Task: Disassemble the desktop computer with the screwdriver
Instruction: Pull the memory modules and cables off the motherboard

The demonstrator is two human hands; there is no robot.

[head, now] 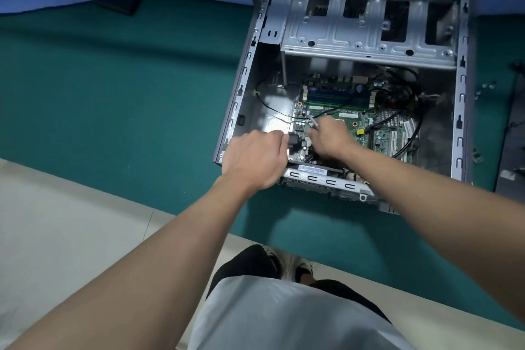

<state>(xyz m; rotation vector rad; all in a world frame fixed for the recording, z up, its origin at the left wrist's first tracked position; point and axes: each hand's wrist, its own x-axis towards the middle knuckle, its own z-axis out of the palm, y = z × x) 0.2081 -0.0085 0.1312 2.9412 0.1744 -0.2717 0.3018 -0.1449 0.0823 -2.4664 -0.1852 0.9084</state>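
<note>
The computer case (pixel 460 111) lies open on its side on the green table (pixel 113 94), towards its far right, with the circuit board (pixel 355 119) showing on its floor and a bare metal drive cage (pixel 369 34) across its far end. The right hand (pixel 331 138) reaches over the near wall onto the board, fingers curled round the screwdriver (pixel 312 121), of which only a short grey piece shows. Just beside it the left hand (pixel 255 159) is curled at the board's left edge, pinching a small black part (pixel 294 140). Black cables (pixel 380 123) loop over the board. A few screws (pixel 488 85) lie right of the case, and a black block (pixel 116 0) lies far left
</note>
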